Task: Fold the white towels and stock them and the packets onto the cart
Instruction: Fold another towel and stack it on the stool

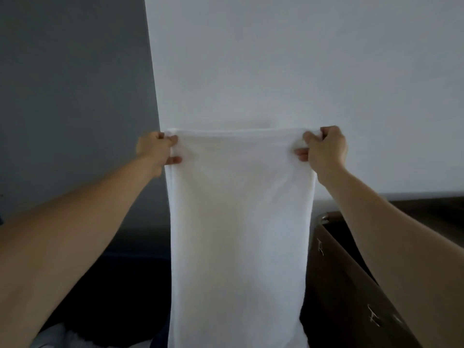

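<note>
- Pale marks (376,318) on dark brown furniture (346,285), lower R: metal-looking, too blurred to read as writing.
- White towel (238,222): plain cloth, held up mid-frame, hanging straight down as a long strip, lower end cut off by bottom of frame.
- Top edge of towel pulled taut & roughly level betw. the two hands. Layered side edges visible at upper L, so apparently doubled over.
- Left hand (157,149) clamped on top L corner: fingers curled round the edge, one fingertip pressed on the front face lower down.
- Right hand (324,149) clamped on top R corner the same way: cloth bunched in curled fingers, one fingertip on the front face below.
- Hands well apart, one per corner, approx. same height. Both arms stretched fwd, forearms bare.
- Towel below & betw. the hands, hanging in front of white wall (301,59), w/ grey wall (70,84) behind L arm.
- Furniture just beside towel's R edge, partly hidden by R forearm, w/ rounded metal fitting (324,218) at its top corner.
- Dark blue surface (120,285) low, L of towel.
- Bit of white fabric (57,335) at bottom L under L arm; cannot tell what it is.
</note>
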